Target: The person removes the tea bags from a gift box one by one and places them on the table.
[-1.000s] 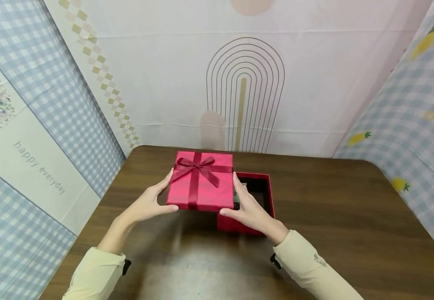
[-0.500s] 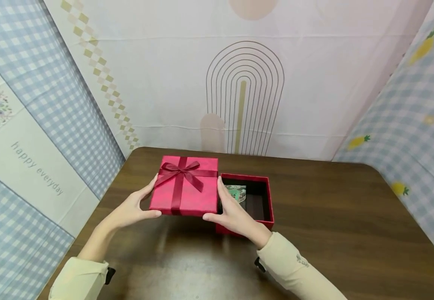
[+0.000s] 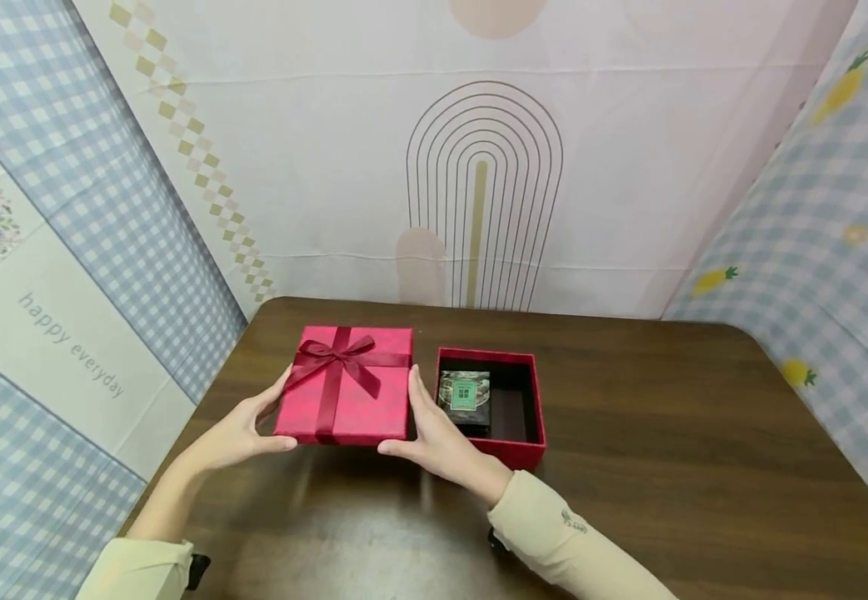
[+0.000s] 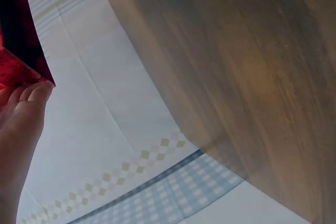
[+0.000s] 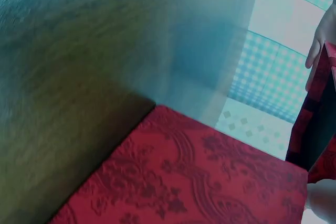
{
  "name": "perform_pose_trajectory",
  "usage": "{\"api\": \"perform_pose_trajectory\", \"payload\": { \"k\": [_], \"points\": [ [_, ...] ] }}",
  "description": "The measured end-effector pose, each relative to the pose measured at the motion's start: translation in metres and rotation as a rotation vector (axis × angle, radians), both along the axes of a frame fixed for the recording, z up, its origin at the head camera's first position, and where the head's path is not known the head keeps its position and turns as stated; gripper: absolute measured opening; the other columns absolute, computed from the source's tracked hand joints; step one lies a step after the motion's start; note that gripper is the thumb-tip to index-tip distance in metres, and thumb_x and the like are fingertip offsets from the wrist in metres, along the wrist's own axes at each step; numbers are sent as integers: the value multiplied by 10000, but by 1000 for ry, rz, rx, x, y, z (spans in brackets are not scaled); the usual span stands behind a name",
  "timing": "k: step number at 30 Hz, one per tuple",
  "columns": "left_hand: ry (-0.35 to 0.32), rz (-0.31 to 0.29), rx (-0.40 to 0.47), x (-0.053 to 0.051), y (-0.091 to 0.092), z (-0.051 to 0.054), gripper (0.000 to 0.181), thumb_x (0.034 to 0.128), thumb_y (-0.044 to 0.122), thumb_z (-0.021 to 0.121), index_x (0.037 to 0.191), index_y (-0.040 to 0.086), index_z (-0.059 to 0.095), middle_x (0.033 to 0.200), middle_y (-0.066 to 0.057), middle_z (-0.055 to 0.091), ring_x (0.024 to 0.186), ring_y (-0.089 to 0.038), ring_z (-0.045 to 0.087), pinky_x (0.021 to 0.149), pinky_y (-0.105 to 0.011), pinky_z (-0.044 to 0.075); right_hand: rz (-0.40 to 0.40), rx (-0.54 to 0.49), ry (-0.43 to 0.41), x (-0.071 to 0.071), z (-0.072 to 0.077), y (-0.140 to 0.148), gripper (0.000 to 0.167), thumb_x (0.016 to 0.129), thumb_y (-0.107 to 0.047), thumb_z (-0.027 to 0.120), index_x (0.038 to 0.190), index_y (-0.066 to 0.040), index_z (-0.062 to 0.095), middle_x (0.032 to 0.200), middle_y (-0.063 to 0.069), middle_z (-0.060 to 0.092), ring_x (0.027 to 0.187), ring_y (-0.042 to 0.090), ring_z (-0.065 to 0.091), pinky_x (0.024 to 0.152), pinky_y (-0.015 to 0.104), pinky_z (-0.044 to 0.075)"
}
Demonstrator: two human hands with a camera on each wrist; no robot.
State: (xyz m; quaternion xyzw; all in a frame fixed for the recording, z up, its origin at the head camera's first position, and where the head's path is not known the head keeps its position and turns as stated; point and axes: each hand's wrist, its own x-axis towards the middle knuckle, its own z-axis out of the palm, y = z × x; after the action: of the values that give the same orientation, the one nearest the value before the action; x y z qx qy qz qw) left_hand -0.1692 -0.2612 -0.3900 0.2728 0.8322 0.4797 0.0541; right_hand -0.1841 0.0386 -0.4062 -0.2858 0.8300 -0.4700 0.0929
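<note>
A pink-red gift box lid [image 3: 392, 400] with a dark red ribbon bow is held level between both hands, left of its box. My left hand [image 3: 233, 435] grips its left side, thumb at the front corner. On the right side, my right hand [image 3: 449, 446] holds it likewise. The red box [image 3: 512, 454] stands uncovered on the table, black inside. In its left half sits a small dark box [image 3: 477, 408] with a green label. Both wrist views catch the lid's hollow underside; the right wrist view also has the box's patterned outer wall [image 5: 184, 177].
The brown wooden table [image 3: 651, 467] has rounded far corners. Behind it hangs a white patterned cloth [image 3: 329, 167]. Blue checked cloths hang along the left [image 3: 104, 167] and right sides.
Both hands have carried the lid leftward and toward the person, off from over the box. The small dark box inside has come into full view. The red box stays put.
</note>
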Motion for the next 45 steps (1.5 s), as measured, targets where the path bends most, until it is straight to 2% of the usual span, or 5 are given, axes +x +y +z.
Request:
{"api": "perform_pose_trajectory", "payload": {
  "k": [11,20,27,35,45],
  "points": [
    [19,1,24,2,-9,-3,876,791,-1,669,1432,-65,76,1424,-367,133,1183,163,302,907,-49,310,-6,13,-3,2,-4,-14,1052,793,-383,679,1454,-84,-83,1526,52,-98,1388,152,-4,1089,398,204],
    [-21,15,51,6,-14,-6,870,789,-12,666,1427,-75,78,1406,-394,134,1163,174,311,898,-45,311,-26,33,-12,4,-14,-25,1042,795,-361,685,1455,-43,-56,1529,99,-54,1392,199,45,1081,404,223],
    [-60,-8,88,4,-20,-17,866,783,-43,654,1399,-132,52,1382,-431,100,1156,170,329,881,-59,346,-16,72,-47,3,-24,-31,1031,806,-377,668,1452,-34,-58,1527,107,-58,1391,202,46,1089,392,208],
    [-96,-52,126,2,-29,-35,855,784,-76,629,1369,-180,14,1344,-473,68,1148,146,364,870,-83,380,37,133,-56,-1,-33,-34,1009,812,-338,681,1437,39,-15,1510,191,-30,1384,226,74,1098,374,180],
    [-172,-15,60,1,-32,-50,894,790,6,665,1373,-176,12,1385,-434,30,1131,190,298,880,-59,330,57,256,-81,-8,-41,-40,981,806,-291,697,1425,85,35,1500,233,15,1378,265,109,1097,370,186]
  ]
}}
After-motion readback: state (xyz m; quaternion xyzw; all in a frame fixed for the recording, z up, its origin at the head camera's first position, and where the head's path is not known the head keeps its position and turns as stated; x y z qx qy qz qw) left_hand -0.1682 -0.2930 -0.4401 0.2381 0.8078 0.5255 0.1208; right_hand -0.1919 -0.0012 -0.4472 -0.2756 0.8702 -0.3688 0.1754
